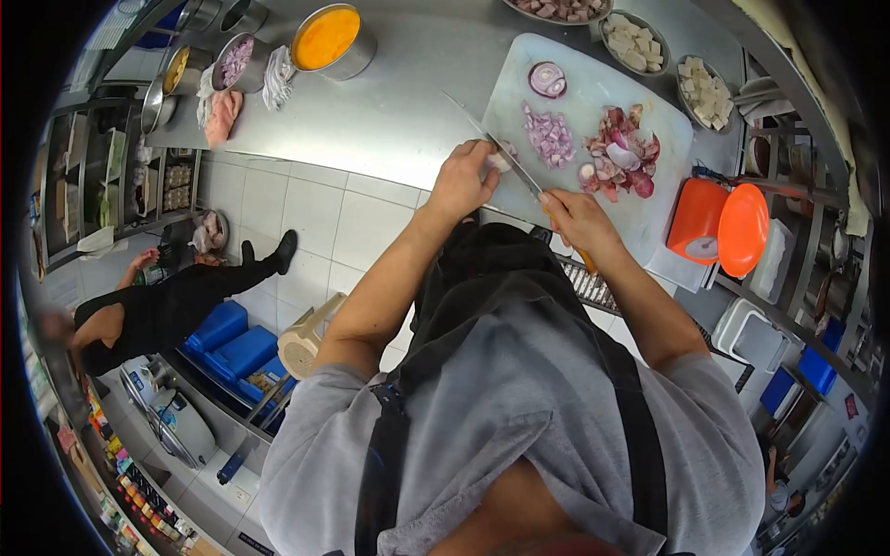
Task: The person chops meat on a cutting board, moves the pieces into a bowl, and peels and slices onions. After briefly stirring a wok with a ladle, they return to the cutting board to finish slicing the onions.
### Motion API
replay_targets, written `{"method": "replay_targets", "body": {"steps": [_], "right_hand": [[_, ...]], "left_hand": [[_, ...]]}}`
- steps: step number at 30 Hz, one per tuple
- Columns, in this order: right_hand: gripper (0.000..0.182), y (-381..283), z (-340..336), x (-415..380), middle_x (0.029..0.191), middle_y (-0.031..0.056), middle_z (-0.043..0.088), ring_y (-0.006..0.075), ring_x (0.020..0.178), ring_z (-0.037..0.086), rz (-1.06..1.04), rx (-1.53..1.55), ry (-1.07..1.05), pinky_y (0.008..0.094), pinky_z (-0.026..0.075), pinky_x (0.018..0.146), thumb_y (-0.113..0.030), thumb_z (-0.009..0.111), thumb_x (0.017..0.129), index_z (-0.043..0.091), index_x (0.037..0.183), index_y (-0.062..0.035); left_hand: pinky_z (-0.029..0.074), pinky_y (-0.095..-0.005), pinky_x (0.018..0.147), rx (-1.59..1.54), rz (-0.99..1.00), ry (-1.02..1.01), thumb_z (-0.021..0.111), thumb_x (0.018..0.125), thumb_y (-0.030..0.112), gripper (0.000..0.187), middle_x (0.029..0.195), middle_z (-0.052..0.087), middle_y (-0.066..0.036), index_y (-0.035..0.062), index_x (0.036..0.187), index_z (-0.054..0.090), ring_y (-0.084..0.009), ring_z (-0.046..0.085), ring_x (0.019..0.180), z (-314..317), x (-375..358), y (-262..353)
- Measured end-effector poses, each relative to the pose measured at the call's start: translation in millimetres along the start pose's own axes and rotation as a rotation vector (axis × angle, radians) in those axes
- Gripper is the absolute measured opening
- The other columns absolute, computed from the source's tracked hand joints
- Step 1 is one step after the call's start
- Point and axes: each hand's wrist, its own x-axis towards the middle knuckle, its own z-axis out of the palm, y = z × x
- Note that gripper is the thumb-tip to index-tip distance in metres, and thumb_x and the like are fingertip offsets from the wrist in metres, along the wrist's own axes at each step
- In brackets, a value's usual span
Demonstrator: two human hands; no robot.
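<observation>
My left hand (465,178) is closed on a piece of onion (501,159) at the left edge of the white cutting board (579,83). In my right hand (579,222) is a knife (521,170) with a yellow-orange handle; its blade lies against or just beside the onion piece, pointing up and left. Further in on the board are diced red onion (549,137), an onion half (547,80) with its cut face up, and a heap of onion skins and trimmings (621,153).
A pot of orange liquid (326,39), a pot of chopped onion (238,63) and cloths (222,118) stand on the steel counter (371,120). Bowls of white cubes (635,43) are behind the board. An orange scale (697,222) sits right. Another person (176,296) stands at left.
</observation>
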Motion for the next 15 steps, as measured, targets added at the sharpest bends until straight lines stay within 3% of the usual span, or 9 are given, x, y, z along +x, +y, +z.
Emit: {"method": "replay_targets", "body": {"steps": [2, 6, 8, 12, 14, 15], "right_hand": [[0.036, 9, 12, 21, 0.064, 0.0149, 0.059, 0.0272, 0.049, 0.057, -0.086, -0.075, 0.041, 0.0396, 0.046, 0.052, -0.033, 0.052, 0.100, 0.066, 0.099, -0.0004], [0.037, 30, 33, 43, 0.063, 0.0125, 0.058, 0.0242, 0.047, 0.056, -0.306, -0.068, 0.187, 0.0386, 0.045, 0.050, -0.034, 0.052, 0.101, 0.065, 0.093, 0.0003], [0.038, 23, 23, 31, 0.062, 0.0136, 0.058, 0.0263, 0.051, 0.058, -0.063, 0.112, 0.152, 0.0399, 0.046, 0.054, -0.034, 0.052, 0.101, 0.064, 0.092, 0.0007], [0.037, 31, 1, 27, 0.064, 0.0178, 0.057, 0.0323, 0.059, 0.060, 0.051, 0.074, 0.195, 0.0429, 0.047, 0.061, -0.033, 0.052, 0.100, 0.064, 0.095, 0.0008], [0.038, 44, 0, 27, 0.062, 0.0049, 0.058, 0.0125, 0.044, 0.053, -0.189, -0.089, 0.225, 0.0302, 0.043, 0.045, -0.037, 0.051, 0.102, 0.066, 0.099, -0.0018], [0.038, 41, 2, 21, 0.062, 0.0049, 0.058, 0.0125, 0.044, 0.053, -0.183, -0.083, 0.223, 0.0302, 0.043, 0.045, -0.037, 0.051, 0.102, 0.066, 0.099, -0.0018]], "left_hand": [[0.054, -0.0413, 0.075, -0.049, -0.089, -0.071, 0.072, 0.076, 0.007, 0.031, 0.098, 0.066, -0.016, 0.0043, 0.105, 0.062, -0.0339, 0.066, 0.088, -2, -3, 0], [0.055, -0.0399, 0.070, -0.089, -0.065, -0.012, 0.071, 0.077, 0.008, 0.030, 0.098, 0.066, -0.015, 0.0047, 0.105, 0.063, -0.0325, 0.066, 0.081, 2, -3, 1], [0.053, -0.0442, 0.082, -0.055, -0.109, -0.059, 0.073, 0.075, 0.008, 0.032, 0.101, 0.065, -0.017, 0.0025, 0.105, 0.062, -0.0377, 0.063, 0.094, 9, 5, 5], [0.054, -0.0437, 0.082, 0.081, -0.039, -0.046, 0.073, 0.075, 0.008, 0.033, 0.100, 0.064, -0.017, 0.0028, 0.106, 0.063, -0.0377, 0.063, 0.093, 22, 21, 15], [0.054, -0.0431, 0.081, 0.085, -0.041, -0.026, 0.072, 0.076, 0.009, 0.031, 0.098, 0.064, -0.017, 0.0027, 0.104, 0.063, -0.0370, 0.063, 0.093, 23, 20, 15], [0.054, -0.0431, 0.081, 0.085, -0.044, -0.033, 0.072, 0.076, 0.009, 0.031, 0.098, 0.064, -0.017, 0.0027, 0.104, 0.063, -0.0370, 0.063, 0.093, 20, 16, 15]]}}
